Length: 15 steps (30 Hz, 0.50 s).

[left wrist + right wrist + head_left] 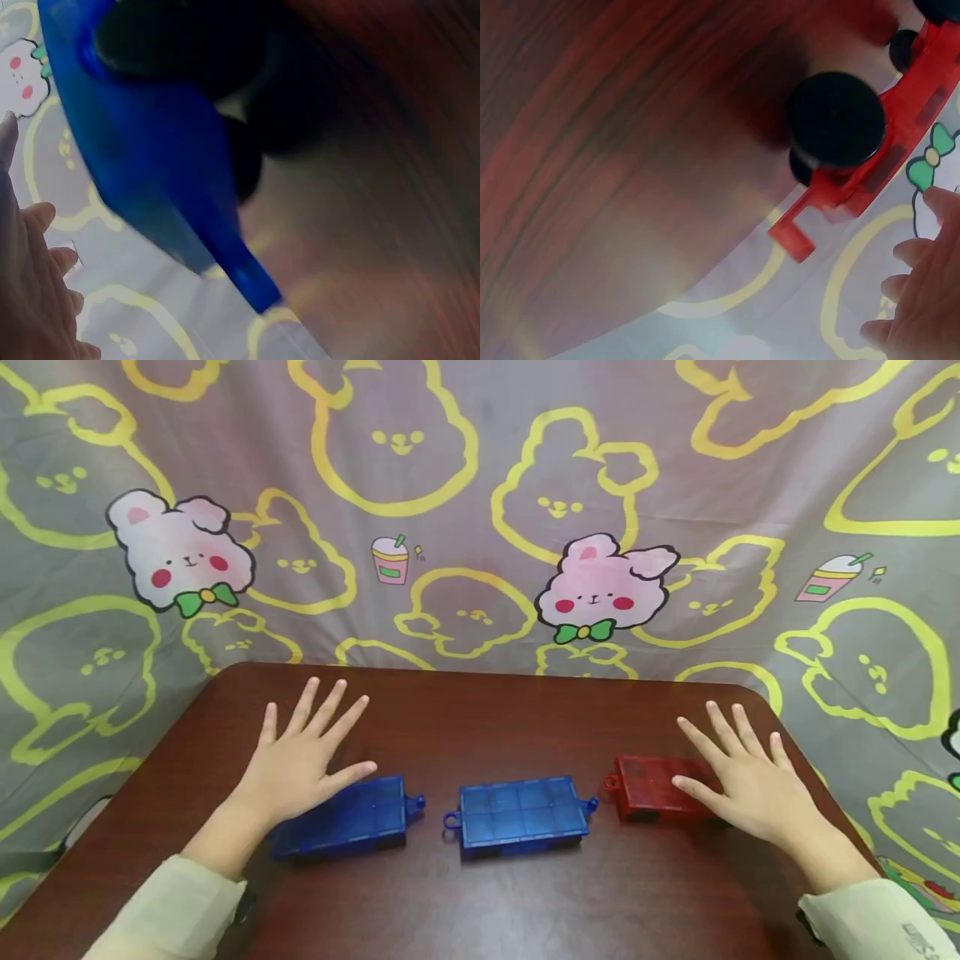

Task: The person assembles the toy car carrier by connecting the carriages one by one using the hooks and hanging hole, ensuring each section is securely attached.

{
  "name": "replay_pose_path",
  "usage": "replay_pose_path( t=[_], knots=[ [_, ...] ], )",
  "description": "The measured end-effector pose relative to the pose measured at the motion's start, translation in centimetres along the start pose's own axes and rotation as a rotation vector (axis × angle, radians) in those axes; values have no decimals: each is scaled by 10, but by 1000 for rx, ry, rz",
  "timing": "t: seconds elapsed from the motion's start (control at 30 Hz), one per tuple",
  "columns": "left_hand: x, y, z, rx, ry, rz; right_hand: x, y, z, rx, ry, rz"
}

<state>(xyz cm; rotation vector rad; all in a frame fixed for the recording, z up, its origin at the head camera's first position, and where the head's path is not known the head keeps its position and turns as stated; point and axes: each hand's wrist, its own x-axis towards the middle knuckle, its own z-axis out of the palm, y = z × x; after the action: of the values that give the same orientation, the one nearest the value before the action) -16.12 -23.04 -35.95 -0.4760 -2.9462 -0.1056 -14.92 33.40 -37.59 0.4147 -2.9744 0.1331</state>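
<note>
Left hand (296, 772) and right hand (757, 789) (splayed, empty) hover over a brown table (495, 722) before patterned cloth (465, 543).

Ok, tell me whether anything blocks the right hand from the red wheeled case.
Nothing visible stands between the right hand and the red wheeled case; the middle blue case lies off its left end.

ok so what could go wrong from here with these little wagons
The red wagon has black wheels, so a nudge from the nearby right hand might roll it away. The hook of the left blue wagon stands apart from the ring of the middle one; pushed together, they could bump instead of catching.
</note>
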Motion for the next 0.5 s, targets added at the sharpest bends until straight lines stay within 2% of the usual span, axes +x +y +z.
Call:
replay_pose_path(
  t=[0.2,0.5],
  knots=[
    [-1,22,0,-5,-12,53,-1,-10,5,4,-8,-55],
    [1,57,2,-10,-24,172,-4,-22,6,56,-92,-73]
  ],
)
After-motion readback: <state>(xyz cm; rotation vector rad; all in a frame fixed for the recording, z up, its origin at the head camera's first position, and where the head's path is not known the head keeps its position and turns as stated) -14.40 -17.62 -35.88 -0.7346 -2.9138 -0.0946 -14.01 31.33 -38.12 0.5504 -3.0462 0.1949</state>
